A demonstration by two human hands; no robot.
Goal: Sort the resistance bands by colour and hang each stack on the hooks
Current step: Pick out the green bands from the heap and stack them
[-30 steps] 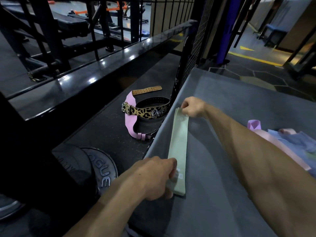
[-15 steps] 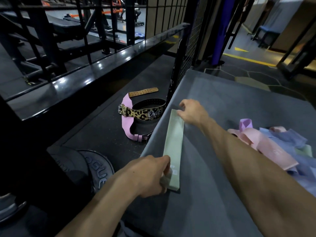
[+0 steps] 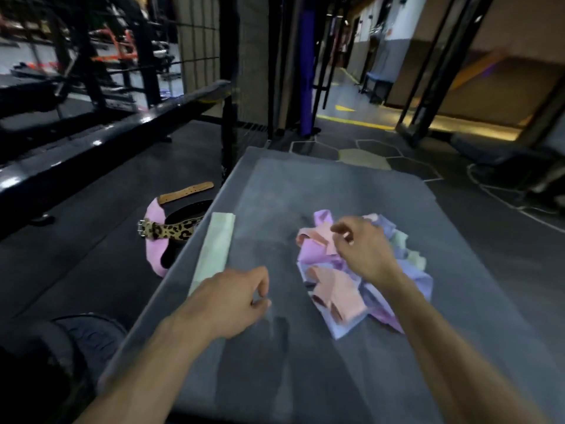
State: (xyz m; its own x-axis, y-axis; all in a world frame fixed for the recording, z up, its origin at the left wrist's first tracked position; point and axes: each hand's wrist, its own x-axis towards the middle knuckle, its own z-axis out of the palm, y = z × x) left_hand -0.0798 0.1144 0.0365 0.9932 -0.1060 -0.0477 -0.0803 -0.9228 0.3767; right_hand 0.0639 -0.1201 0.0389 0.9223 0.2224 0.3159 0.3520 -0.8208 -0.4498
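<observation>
Leopard-print belt (image 3: 171,230) on the floor mat at far left, looped over a pink belt (image 3: 154,258), tan strap (image 3: 186,189) just behind. Untouched, not part of the sort.

Green band (image 3: 215,246) now lying flat and alone along the left edge of the grey platform (image 3: 305,377). A second ago pinned at both ends, one hand at each; half a second ago the same. Both hands since lifted off. Judged: green stack started and straightened, first colour set out; nothing hung yet, no hooks identifiable in view.

Left hand (image 3: 230,301) just beside the near end of the green band, over the platform, no longer on the band. Fingers loosely curled, thumb and forefinger near each other, nothing between them. Contact with the platform: cannot tell, motion blur.

Right hand (image 3: 362,249) moved across from the far end of the green band to above the pile of bands (image 3: 360,276), a mixed heap of peach, lilac, blue and pale green at right of the platform, well apart from the green band. Fingers bent and partly spread, tips pointing down at the peach layers, holding nothing visible. Touching the pile or hovering: cannot tell.

Judged next: pick one band from the heap, likely peach on top; layers tangled, risk of dragging neighbours along.
</observation>
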